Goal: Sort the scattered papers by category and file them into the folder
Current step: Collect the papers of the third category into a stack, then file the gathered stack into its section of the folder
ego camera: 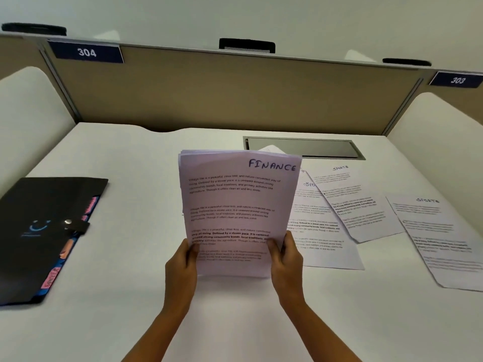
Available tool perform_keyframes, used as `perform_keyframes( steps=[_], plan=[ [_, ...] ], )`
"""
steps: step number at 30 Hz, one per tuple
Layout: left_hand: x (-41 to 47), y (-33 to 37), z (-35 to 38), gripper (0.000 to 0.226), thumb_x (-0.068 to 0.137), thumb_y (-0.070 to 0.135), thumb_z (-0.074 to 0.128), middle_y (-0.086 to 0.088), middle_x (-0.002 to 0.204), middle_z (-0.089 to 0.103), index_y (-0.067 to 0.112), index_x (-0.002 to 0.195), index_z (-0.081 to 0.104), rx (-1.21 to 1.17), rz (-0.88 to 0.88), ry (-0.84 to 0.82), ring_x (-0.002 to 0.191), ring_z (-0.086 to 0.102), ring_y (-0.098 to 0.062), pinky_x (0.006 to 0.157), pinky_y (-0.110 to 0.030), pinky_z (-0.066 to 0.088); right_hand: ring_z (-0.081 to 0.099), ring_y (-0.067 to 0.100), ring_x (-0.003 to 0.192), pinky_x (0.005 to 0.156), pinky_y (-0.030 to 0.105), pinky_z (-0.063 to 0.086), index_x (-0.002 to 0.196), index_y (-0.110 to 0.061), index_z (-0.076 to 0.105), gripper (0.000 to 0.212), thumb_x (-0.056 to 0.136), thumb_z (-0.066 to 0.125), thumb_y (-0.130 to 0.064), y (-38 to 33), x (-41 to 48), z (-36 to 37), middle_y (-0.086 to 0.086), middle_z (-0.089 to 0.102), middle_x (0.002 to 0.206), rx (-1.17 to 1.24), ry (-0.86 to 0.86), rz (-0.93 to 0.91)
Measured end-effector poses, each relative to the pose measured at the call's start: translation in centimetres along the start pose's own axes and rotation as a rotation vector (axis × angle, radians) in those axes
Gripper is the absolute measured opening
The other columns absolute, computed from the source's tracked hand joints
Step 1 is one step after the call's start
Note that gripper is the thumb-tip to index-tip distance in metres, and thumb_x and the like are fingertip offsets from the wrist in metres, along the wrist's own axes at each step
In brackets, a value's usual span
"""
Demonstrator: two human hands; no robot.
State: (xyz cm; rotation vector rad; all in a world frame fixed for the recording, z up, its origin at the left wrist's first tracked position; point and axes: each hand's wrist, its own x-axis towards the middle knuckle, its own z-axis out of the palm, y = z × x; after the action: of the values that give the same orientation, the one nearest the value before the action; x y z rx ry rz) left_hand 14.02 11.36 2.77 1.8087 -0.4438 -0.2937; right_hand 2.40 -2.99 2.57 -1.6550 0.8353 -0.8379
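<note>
The left hand [183, 262] and the right hand [286, 257] each pinch a lower side of the FINANCE stack [235, 205], thumbs on the front sheet and fingers curled behind. They hold it upright above the middle of the desk [130, 158]. The grip sits low and the top edges are uneven, so the upper half could flop back, or a rear sheet could slip out if a thumb eases. Misfiling is the other risk: the printed text looks alike on every page, so only the handwritten heading separates the categories, and a stray sheet inside the stack would pass unnoticed. The SPORTS sheets [360, 205] lie overlapped toward the right edge, unsorted. The black folder [39, 231] lies by the left edge, apparently closed with its strap snapped and pink tabs showing. Opening it will need a free hand. The desk is white and smooth, with a metal hatch [300, 147] at the back edge. Beige partitions [235, 95] behind it carry plates numbered 304 and 303.
</note>
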Motion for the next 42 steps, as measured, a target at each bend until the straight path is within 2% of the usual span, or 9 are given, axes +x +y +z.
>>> perform_keyframes(
  steps=[4,9,12,19,23,27,34,39,42],
  plan=[
    [-0.2,0.4,0.1,0.027,0.098,0.015,0.041,0.012,0.092,0.062,0.039,0.091,0.051,0.008,-0.021,0.028,0.083,0.059,-0.008,0.063,-0.005,0.047,0.059,0.007,0.100,0.079,0.007,0.050,0.106,-0.026,0.050,0.018,0.093,0.052,-0.012,0.1,0.3,-0.4,0.001,0.062,0.110,-0.022,-0.048,0.031],
    [0.3,0.4,-0.8,0.016,0.098,0.019,0.043,0.011,0.087,0.063,0.021,0.094,0.059,0.055,-0.048,0.155,0.079,0.058,-0.006,0.057,-0.011,0.045,0.064,0.012,0.084,0.069,0.013,0.052,0.095,-0.019,0.057,0.005,0.094,0.053,-0.016,-0.5,1.2,-0.4,-0.002,0.067,0.095,-0.067,-0.126,0.016],
    [1.1,0.2,-2.3,0.019,0.097,0.021,0.046,0.004,0.082,0.065,0.014,0.090,0.062,0.104,-0.055,0.191,0.073,0.059,-0.008,0.056,-0.014,0.041,0.066,0.003,0.082,0.067,0.009,0.051,0.096,-0.020,0.064,0.009,0.092,0.058,-0.015,-1.4,1.3,0.3,-0.009,0.070,0.089,-0.075,-0.122,-0.003],
    [4.7,-0.2,-7.6,0.012,0.096,0.024,0.047,0.021,0.086,0.060,0.026,0.099,0.059,0.181,-0.015,0.199,0.075,0.061,-0.004,0.053,-0.007,0.044,0.064,-0.010,0.076,0.062,0.004,0.048,0.095,-0.024,0.068,0.015,0.085,0.067,-0.012,-3.1,2.2,4.0,-0.015,0.070,0.085,-0.062,-0.058,0.114],
    [7.1,-1.8,-13.3,0.016,0.096,0.017,0.048,0.004,0.089,0.067,0.017,0.102,0.063,0.214,-0.018,0.308,0.076,0.064,-0.012,0.062,-0.016,0.047,0.064,-0.008,0.075,0.060,0.005,0.049,0.096,-0.025,0.068,0.015,0.085,0.068,-0.016,-3.2,2.1,6.9,-0.018,0.068,0.084,-0.071,-0.018,0.189],
    [9.2,-4.8,-19.3,0.015,0.085,0.006,0.063,-0.010,0.089,0.062,0.006,0.100,0.065,0.505,-0.053,0.479,0.078,0.058,-0.025,0.068,-0.029,0.043,0.064,0.001,0.081,0.069,0.014,0.048,0.105,-0.016,0.069,0.020,0.085,0.068,-0.017,-2.9,1.6,9.9,-0.007,0.069,0.088,-0.075,0.015,0.258],
    [9.9,-9.2,-24.6,0.064,0.061,0.029,0.086,-0.026,0.119,0.055,0.003,0.112,0.059,1.044,-0.253,0.267,0.107,0.048,-0.048,0.078,-0.057,0.045,0.066,0.007,0.086,0.079,0.027,0.052,0.105,-0.017,0.069,0.021,0.084,0.069,-0.015,-2.2,0.4,13.7,-0.007,0.070,0.090,-0.059,0.035,0.353],
    [10.3,-9.4,-25.7,0.065,0.065,0.032,0.083,-0.017,0.125,0.053,0.006,0.117,0.055,0.964,-0.230,0.230,0.111,0.052,-0.040,0.075,-0.054,0.050,0.067,0.009,0.086,0.082,0.031,0.053,0.100,-0.023,0.070,0.017,0.084,0.068,-0.015,-2.2,0.0,16.0,-0.012,0.071,0.087,-0.060,0.033,0.379],
    [10.3,-8.6,-26.0,0.047,0.078,0.026,0.073,-0.013,0.113,0.056,0.011,0.112,0.043,0.783,-0.212,0.290,0.091,0.059,-0.029,0.061,-0.041,0.051,0.068,0.012,0.086,0.083,0.034,0.055,0.099,-0.025,0.070,0.018,0.084,0.069,-0.015,-2.2,-0.2,17.0,-0.011,0.071,0.088,-0.062,0.025,0.396]
  ],
)
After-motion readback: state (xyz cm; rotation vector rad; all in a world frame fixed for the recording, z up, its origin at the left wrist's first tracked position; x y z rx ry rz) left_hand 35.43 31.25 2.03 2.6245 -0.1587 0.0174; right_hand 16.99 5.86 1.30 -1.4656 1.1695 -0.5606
